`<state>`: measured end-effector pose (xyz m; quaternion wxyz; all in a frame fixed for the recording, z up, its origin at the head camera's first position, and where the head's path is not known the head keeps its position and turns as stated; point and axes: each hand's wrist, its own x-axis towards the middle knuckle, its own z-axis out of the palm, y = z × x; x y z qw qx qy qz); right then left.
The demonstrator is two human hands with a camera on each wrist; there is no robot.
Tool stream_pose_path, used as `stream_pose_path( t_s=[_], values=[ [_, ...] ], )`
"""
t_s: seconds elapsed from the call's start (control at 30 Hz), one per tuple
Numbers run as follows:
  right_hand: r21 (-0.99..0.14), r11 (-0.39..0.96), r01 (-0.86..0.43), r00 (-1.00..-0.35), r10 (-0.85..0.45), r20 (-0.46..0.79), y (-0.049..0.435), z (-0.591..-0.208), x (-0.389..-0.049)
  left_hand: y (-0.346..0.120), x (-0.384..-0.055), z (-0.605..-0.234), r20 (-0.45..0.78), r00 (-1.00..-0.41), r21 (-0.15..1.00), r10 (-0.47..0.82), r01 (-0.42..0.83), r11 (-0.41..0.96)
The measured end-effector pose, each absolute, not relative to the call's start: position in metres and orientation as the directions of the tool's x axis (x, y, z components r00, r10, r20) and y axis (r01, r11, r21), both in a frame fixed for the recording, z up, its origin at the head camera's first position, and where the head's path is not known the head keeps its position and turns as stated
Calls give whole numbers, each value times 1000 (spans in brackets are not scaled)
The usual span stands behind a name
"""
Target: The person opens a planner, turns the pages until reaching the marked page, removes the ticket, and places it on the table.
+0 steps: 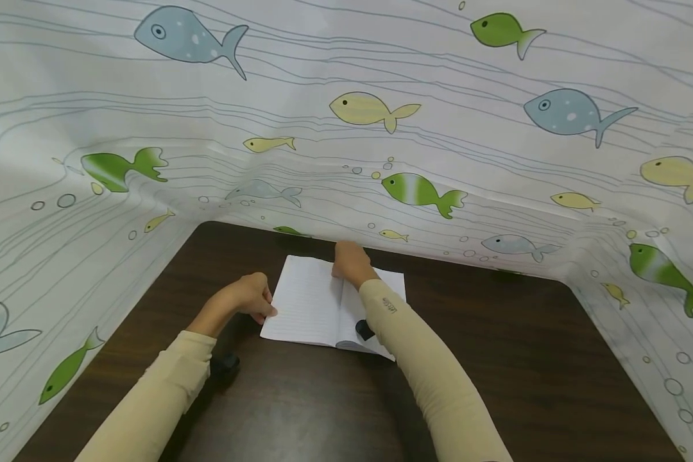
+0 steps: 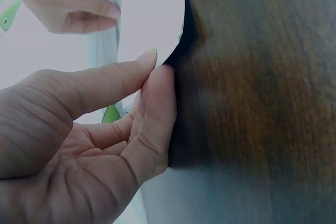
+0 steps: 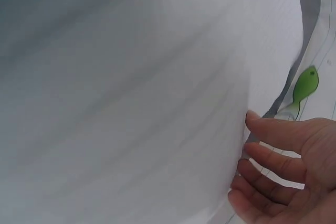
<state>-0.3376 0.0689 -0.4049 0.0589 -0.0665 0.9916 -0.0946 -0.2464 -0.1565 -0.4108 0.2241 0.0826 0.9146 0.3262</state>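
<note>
An open notebook (image 1: 306, 301) with ruled white pages lies on the dark table. My left hand (image 1: 251, 296) is at its left edge. In the left wrist view, the left thumb and index finger pinch the rim of a curving white page (image 2: 149, 19). My right hand (image 1: 351, 262) reaches over the notebook's far edge, close to the middle fold. A large white sheet (image 3: 157, 98) fills most of the right wrist view. Along its edge, the right hand's slightly bent, spread fingertips (image 3: 257, 179) touch the paper and are partly hidden by it.
The dark wooden table (image 1: 508, 359) extends to both sides and toward me. White fabric with printed fish (image 1: 300, 122) rises behind and at both sides, close beyond the notebook's far edge. A small black device (image 1: 365, 330) sits under the right wrist.
</note>
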Motion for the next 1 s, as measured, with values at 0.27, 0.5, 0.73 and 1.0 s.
stream_pose_path(
  t_s=[0.27,0.5,0.73,1.0],
  values=[
    [-235,971,-37,-983,-78,-168,98,-401,-335,-156,-249,-412,-369,-875,660,314,-9,751],
    [-248,969,-5,-981,-52,-184,119,-395,-332,-157,-249,-409,-363,-872,653,327,12,758],
    [-222,974,37,-963,-25,-269,139,-392,-331,-160,-249,-408,-366,-866,656,341,21,755],
    [-57,996,69,-924,42,-380,155,-383,-327,-161,-252,-411,-363,-866,660,345,23,751]
  ],
)
